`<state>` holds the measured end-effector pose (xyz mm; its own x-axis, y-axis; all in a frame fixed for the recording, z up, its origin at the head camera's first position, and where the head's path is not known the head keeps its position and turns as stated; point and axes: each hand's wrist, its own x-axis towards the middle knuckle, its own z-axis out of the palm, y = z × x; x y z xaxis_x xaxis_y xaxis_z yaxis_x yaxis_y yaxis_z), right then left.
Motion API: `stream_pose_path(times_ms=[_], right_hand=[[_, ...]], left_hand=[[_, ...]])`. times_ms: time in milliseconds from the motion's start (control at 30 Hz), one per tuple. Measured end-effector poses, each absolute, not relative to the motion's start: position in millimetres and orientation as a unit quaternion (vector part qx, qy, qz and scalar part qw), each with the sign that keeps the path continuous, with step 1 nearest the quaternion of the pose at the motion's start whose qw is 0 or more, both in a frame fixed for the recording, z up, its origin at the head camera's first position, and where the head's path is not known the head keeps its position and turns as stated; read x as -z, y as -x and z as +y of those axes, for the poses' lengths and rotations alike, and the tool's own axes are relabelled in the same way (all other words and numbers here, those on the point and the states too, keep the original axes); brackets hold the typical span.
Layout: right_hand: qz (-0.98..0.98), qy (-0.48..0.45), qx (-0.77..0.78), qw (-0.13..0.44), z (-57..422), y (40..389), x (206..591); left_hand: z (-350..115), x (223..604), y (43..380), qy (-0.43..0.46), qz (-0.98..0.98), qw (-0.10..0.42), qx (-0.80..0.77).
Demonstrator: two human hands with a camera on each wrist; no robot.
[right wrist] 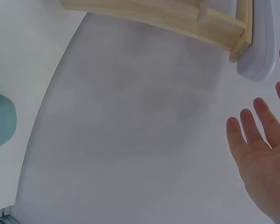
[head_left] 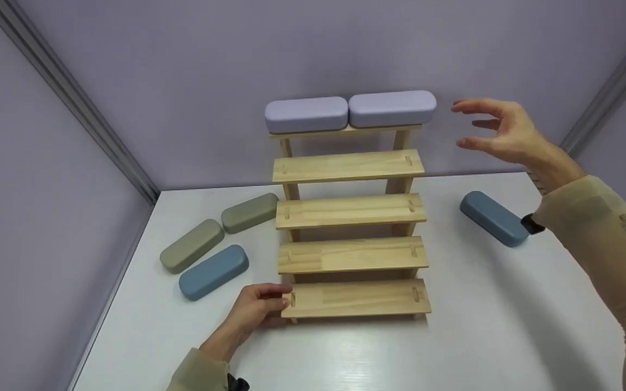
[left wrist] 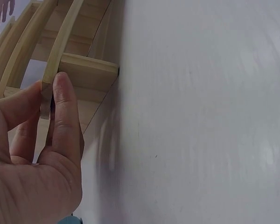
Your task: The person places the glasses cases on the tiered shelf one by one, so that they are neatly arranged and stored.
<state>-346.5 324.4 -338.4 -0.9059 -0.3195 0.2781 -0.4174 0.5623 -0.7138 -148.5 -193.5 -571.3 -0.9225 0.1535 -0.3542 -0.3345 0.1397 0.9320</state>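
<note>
A stepped wooden rack (head_left: 354, 253) with several shelves stands on the table. My left hand (head_left: 258, 307) pinches the left end of its lowest shelf; the left wrist view shows that shelf's edge (left wrist: 60, 44) between thumb and fingers. Two lavender glasses-case-shaped boxes (head_left: 306, 114) lie end to end on the top shelf. Just right of them, in the air, is my right hand (head_left: 500, 130), its fingers spread and holding nothing. In the right wrist view a gap shows between its fingertips and the right lavender box (right wrist: 261, 56).
Left of the rack lie two olive-green cases (head_left: 192, 246) and a blue case (head_left: 214, 271). Another blue case (head_left: 493, 218) rests on the white table (head_left: 345, 358) at the right, below my right forearm. A pale wall (head_left: 210, 70) rises close behind the rack.
</note>
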Motion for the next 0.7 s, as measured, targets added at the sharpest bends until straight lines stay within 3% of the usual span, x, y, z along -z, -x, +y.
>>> stream_pose_path(times_ms=[700], right_hand=[[-0.880,-0.170,-0.440,0.050,420.3,292.8,461.8]], left_hand=[[-190.5,572.4,151.7,0.059,0.715,0.198,-0.668]])
